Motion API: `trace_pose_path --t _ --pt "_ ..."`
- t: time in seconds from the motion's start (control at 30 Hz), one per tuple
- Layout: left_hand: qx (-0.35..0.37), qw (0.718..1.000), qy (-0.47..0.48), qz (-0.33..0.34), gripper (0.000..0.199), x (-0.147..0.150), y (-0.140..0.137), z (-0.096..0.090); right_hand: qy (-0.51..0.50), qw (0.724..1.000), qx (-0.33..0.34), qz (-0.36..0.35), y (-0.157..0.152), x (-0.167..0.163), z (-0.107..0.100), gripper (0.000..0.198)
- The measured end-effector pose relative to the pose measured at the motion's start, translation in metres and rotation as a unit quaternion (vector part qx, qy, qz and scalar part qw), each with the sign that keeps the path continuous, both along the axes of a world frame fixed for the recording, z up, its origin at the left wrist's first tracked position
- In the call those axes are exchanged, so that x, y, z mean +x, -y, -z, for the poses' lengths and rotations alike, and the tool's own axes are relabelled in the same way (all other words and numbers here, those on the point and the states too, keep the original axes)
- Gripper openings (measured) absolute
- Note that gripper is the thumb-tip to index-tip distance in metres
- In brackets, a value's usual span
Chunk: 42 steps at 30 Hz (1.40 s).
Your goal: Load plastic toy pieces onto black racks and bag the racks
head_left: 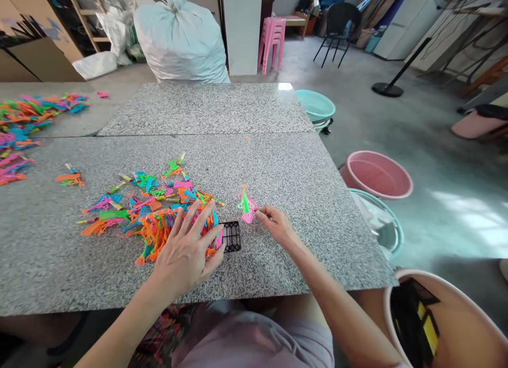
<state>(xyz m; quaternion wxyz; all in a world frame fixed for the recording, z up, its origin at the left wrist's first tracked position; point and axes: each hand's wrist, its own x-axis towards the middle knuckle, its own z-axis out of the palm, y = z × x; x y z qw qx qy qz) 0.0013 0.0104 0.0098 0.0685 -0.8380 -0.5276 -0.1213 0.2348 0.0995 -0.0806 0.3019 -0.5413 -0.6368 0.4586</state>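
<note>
One pink-green piece [246,213], pinched in grip of right hand [278,228], between black rack [232,237] and right edge of table [313,209]. Under left hand [184,251], spread and unclenched, row of pieces [153,231]: probable risk of toppling from uneven pressure.

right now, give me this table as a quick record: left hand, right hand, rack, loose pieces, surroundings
left hand: left hand, fingers spread over a packed row of colorful plastic pieces
right hand: right hand, fingertips pinching a pink and green piece
rack: black grid, its bare end showing right of the row
loose pieces: scattered pile left of the row; larger heap at far left
surface: speckled stone table
beyond table: tied white sack
right of table: pink basin
</note>
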Motion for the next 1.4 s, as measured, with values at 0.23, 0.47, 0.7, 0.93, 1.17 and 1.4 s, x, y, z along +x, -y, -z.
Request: trace_pose_path --t 0.23,0.47,0.7,0.93,1.17,1.4 --pt "-0.003 1.000 0.001 0.000 0.028 -0.001 0.000 0.000 -0.235 0.960 -0.148 -0.040 0.006 -0.048 0.020 0.039" --pt "-0.004 1.000 -0.001 -0.004 0.031 0.000 0.001 0.001 0.000 0.991 0.065 -0.114 -0.004 -0.088 0.017 0.014" --pt "-0.007 1.000 0.004 -0.005 0.062 0.000 0.000 0.003 0.184 0.946 0.126 -0.237 -0.021 -0.093 -0.002 0.018" --pt "0.007 0.999 0.030 0.014 0.049 0.002 0.000 0.008 0.196 0.923 0.153 -0.293 -0.021 -0.101 -0.011 0.018" --pt "-0.013 0.999 0.029 0.015 0.035 0.006 0.001 0.005 0.121 0.927 0.110 -0.338 -0.039 -0.092 -0.007 0.021" --pt "-0.049 0.998 0.032 -0.002 0.034 0.008 0.002 0.003 0.268 0.933 0.076 -0.228 -0.077 -0.124 -0.019 0.036"
